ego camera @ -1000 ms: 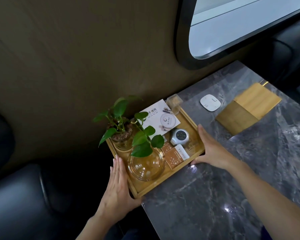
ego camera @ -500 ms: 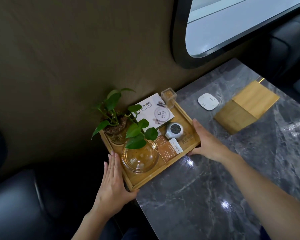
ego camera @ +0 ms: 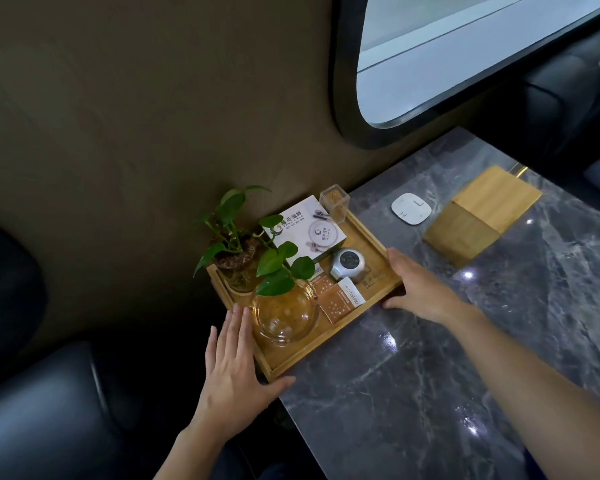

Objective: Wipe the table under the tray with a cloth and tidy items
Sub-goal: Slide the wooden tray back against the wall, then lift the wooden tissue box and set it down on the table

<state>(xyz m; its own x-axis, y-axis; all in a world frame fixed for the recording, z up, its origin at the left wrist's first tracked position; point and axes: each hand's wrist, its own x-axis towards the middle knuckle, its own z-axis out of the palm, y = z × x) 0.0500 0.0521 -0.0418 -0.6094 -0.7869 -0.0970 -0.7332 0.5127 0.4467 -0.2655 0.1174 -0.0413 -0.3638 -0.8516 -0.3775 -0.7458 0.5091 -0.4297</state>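
- Step in hand, as I judge it: getting hold of the tray (ego camera: pixel 371 237) so the table (ego camera: pixel 465 358) beneath it can be wiped. No cloth in sight.
- Tray sits at the table's far left corner, tight to the wall, its left side at or just past the table's left edge.
- My left hand (ego camera: pixel 234 367) lies flat along the tray's left side, fingers straight and close together, thumb hooked round the near corner. A press against the wood, not a closed grasp.
- My right hand (ego camera: pixel 418 289) cups the tray's right corner, fingers along the right rim, thumb on the near edge. Whether the fingers reach under the base, I cannot tell.
- Next move calls for a level lift or a slow slide toward the table's open middle; the load is top-heavy and partly glass.
- In the tray: a plant (ego camera: pixel 236 237) in a glass pot at the far left corner; a clear glass bowl (ego camera: pixel 284 315), apparently empty, at the near left; a white card (ego camera: pixel 307 226) leaning at the far side; a small clear box (ego camera: pixel 334 202) of brownish sticks at the far right corner; a round silver gadget (ego camera: pixel 347 265); packets (ego camera: pixel 338 301) lying flat by the bowl.
- Outside the tray, further along the wall side: a white pad (ego camera: pixel 411 208), a wooden box (ego camera: pixel 478 216).
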